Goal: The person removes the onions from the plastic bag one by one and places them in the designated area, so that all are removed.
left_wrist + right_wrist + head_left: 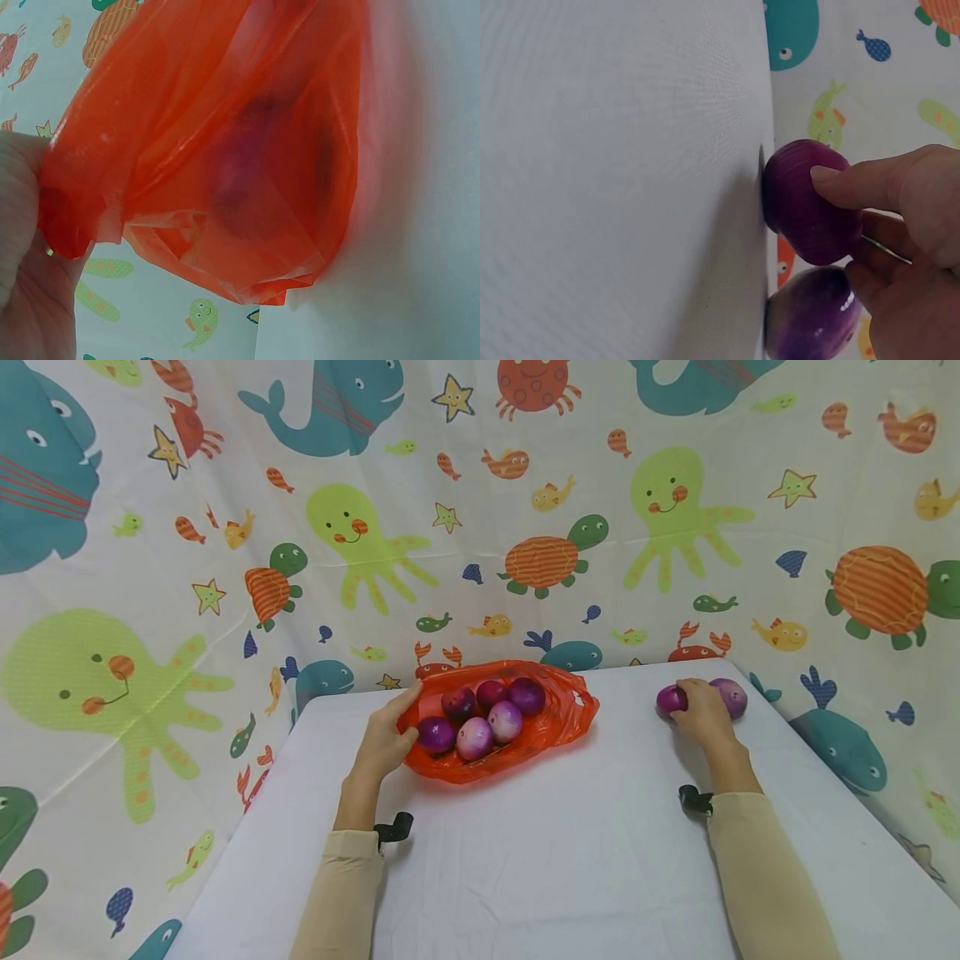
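My left hand [385, 737] grips the left edge of a red plastic bag [517, 757], thumb and fingers pinching the film. Several red onions [475, 738] lie in the bag's open mouth, some dark purple and some paler. In the left wrist view the bag's red film [240, 187] fills the middle, and an onion shows dimly through it. At the table's far right, my right hand [705, 710] holds a dark purple onion [810, 199] between thumb and fingers, close to the tabletop. A paler onion [729, 698] sits right beside it, against the fingers in the right wrist view.
A white cloth covers the table [540, 860]. Behind and at both sides hangs a curtain [480, 502] printed with sea animals, close to the table's back edge. Each wrist wears a small black camera [394, 828].
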Tool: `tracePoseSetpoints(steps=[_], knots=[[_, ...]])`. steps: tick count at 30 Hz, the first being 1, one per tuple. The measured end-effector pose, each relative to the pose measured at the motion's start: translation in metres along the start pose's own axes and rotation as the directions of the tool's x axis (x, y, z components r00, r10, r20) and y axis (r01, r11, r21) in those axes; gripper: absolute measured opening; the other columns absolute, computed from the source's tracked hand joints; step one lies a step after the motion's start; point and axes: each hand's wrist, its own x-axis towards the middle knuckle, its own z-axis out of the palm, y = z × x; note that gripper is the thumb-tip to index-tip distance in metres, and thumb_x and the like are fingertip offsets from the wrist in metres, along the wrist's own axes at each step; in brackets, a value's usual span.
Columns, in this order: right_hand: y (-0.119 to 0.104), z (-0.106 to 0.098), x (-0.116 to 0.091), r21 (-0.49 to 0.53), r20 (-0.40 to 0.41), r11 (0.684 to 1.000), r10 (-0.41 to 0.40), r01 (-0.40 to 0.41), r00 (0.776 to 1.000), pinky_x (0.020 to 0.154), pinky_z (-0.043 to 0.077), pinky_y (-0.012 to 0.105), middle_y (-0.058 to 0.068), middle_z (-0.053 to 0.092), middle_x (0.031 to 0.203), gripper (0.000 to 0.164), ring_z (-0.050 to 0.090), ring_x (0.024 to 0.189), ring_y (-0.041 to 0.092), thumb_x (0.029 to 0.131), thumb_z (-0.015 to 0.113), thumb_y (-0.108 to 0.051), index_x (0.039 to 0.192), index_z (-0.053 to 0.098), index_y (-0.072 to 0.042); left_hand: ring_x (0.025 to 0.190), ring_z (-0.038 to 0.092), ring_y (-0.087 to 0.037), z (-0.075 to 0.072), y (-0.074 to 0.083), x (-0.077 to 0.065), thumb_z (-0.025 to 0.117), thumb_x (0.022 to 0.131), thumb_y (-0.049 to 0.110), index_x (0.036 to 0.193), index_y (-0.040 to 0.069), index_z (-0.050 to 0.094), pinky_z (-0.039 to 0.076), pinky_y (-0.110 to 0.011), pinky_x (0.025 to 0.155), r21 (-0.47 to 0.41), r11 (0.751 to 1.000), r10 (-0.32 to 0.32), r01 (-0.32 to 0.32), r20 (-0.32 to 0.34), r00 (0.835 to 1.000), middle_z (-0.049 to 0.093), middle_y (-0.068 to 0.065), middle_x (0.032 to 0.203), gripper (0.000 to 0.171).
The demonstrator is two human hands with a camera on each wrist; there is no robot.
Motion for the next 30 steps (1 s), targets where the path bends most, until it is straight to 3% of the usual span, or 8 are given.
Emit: tracePoseSetpoints(steps=[4, 10, 19, 30], knots=[[0.0, 0.0, 0.0, 0.009, -0.004, 1.0, 0.007, -0.007, 1.0, 0.116, 0.03, 0.074, 0.038, 0.038, 0.154, 0.066, 0.033, 0.143, 0.058, 0.093, 0.07, 0.001, 0.151, 0.04, 0.011, 0.15, 0.046, -0.032, -0.001, 0.001, 0.0, 0.066, 0.087, -0.019, 0.158, 0.018, 0.046, 0.048, -0.052, 0.113, 0.01, 1.0, -0.008, 0.008, 0.004, 1.0, 0.049, -0.005, 0.161, 0.083], [-0.003, -0.001, 0.0, 0.014, -0.005, 1.0, 0.018, -0.017, 1.0, 0.114, 0.032, 0.076, 0.037, 0.036, 0.154, 0.069, 0.031, 0.143, 0.058, 0.094, 0.071, -0.003, 0.154, 0.038, 0.008, 0.149, 0.046, -0.034, -0.001, 0.0, 0.001, 0.066, 0.086, -0.019, 0.157, 0.011, 0.047, 0.048, -0.054, 0.112, 0.012, 1.0, -0.005, 0.005, 0.005, 1.0, 0.049, -0.007, 0.161, 0.079], [-0.025, 0.0, 0.0, 0.041, -0.147, 0.993, -0.103, 0.11, 0.984, 0.12, 0.029, 0.07, 0.035, 0.042, 0.152, 0.062, 0.035, 0.143, 0.055, 0.093, 0.072, -0.009, 0.148, 0.047, 0.006, 0.149, 0.046, -0.034, -0.001, -0.001, 0.003, 0.063, 0.084, -0.02, 0.155, 0.009, 0.048, 0.044, -0.052, 0.116, 0.014, 1.0, 0.026, -0.025, -0.004, 1.0, 0.051, -0.011, 0.159, 0.078], [-0.066, 0.01, -0.006, 0.054, -0.211, 0.972, -0.214, 0.23, 0.954, 0.121, 0.032, 0.066, 0.028, 0.048, 0.153, 0.059, 0.038, 0.144, 0.049, 0.096, 0.071, -0.014, 0.147, 0.049, 0.003, 0.15, 0.045, -0.032, 0.001, -0.005, 0.002, 0.064, 0.085, -0.021, 0.156, 0.013, 0.048, 0.042, -0.051, 0.118, 0.004, 1.0, 0.018, -0.018, 0.005, 1.0, 0.051, -0.009, 0.159, 0.081]])
